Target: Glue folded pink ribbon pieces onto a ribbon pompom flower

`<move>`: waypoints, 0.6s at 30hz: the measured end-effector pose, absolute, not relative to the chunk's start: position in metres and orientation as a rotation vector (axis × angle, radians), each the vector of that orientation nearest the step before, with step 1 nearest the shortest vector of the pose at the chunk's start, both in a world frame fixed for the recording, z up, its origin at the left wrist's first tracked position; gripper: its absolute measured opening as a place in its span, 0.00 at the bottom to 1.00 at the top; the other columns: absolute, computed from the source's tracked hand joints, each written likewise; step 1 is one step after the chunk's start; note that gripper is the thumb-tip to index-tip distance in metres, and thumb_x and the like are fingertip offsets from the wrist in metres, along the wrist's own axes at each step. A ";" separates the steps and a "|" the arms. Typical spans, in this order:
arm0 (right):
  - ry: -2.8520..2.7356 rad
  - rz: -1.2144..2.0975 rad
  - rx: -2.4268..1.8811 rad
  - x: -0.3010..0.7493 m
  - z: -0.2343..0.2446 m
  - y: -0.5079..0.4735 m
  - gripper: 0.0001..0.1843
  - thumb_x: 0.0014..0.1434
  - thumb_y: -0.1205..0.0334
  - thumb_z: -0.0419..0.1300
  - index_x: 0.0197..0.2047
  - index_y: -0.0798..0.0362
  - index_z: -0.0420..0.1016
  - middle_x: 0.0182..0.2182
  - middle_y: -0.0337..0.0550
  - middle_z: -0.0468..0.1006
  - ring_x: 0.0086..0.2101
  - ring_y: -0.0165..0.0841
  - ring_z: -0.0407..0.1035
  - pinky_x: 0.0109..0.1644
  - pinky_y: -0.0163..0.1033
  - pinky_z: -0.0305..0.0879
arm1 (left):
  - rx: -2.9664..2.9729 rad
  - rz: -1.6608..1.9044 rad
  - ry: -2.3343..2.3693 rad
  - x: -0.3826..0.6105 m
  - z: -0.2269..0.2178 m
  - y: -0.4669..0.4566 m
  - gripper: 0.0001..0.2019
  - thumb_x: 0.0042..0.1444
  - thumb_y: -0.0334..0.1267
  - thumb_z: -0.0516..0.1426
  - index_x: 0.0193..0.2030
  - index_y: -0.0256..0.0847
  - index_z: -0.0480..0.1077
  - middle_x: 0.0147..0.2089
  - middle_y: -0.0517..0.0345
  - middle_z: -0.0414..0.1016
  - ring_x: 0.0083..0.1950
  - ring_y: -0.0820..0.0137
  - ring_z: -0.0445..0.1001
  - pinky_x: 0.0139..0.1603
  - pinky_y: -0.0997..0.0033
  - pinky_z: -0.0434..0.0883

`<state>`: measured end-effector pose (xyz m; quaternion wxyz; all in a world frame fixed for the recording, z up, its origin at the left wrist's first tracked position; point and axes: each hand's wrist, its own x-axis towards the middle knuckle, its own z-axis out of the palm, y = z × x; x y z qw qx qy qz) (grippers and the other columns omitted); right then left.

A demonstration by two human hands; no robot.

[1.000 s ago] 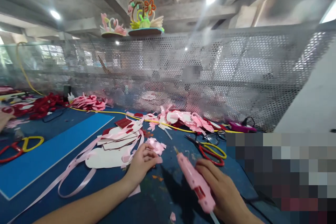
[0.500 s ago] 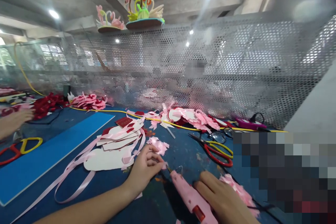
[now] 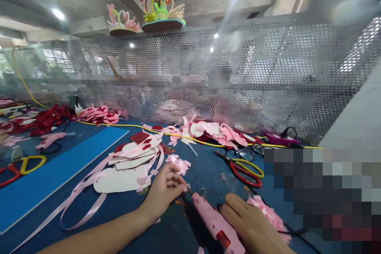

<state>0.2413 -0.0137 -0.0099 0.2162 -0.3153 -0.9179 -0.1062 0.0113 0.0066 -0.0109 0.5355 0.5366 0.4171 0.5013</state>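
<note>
My left hand (image 3: 169, 184) pinches a small piece of pink ribbon (image 3: 186, 187) between thumb and fingers. Around a pink hot glue gun (image 3: 212, 218) my right hand (image 3: 247, 220) is closed, and the metal nozzle points up and left at the ribbon piece, touching or very close to it. Just beyond my left fingers lies a pink ribbon flower (image 3: 178, 163). White oval card pieces (image 3: 123, 178) are stacked to the left, with long pink ribbon (image 3: 85, 188) trailing off them. Another pink petalled piece (image 3: 269, 214) is partly hidden behind my right hand.
Red-and-yellow scissors (image 3: 245, 170) lie to the right, with glasses (image 3: 245, 154) behind them. A blue board (image 3: 68, 166) and second scissors (image 3: 22, 166) are at left. A yellow cable (image 3: 205, 143) crosses before the perforated metal screen (image 3: 178, 75). Pink pieces (image 3: 220, 133) are heaped at the back.
My hands, the ribbon piece and the glue gun keep nearly the same pose. At the far left, another person's hand has withdrawn toward the edge, uncovering a second pink glue gun.
</note>
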 end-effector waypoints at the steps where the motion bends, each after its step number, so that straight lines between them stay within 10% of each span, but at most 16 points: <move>1: -2.536 -0.294 -0.871 0.241 -0.010 -0.014 0.09 0.45 0.74 0.56 0.25 0.50 0.61 0.24 0.39 0.67 0.25 0.33 0.58 0.26 0.37 0.46 | 1.282 1.192 0.996 0.011 -0.011 0.007 0.16 0.47 0.32 0.60 0.40 0.40 0.57 0.30 0.61 0.72 0.30 0.73 0.70 0.35 0.73 0.65; 18: -2.560 -0.212 -0.966 0.242 -0.015 -0.013 0.10 0.43 0.76 0.58 0.26 0.51 0.65 0.26 0.40 0.69 0.26 0.33 0.59 0.27 0.38 0.47 | 1.302 1.198 1.005 0.011 -0.011 0.007 0.15 0.47 0.31 0.59 0.40 0.40 0.57 0.30 0.62 0.72 0.32 0.74 0.70 0.36 0.74 0.64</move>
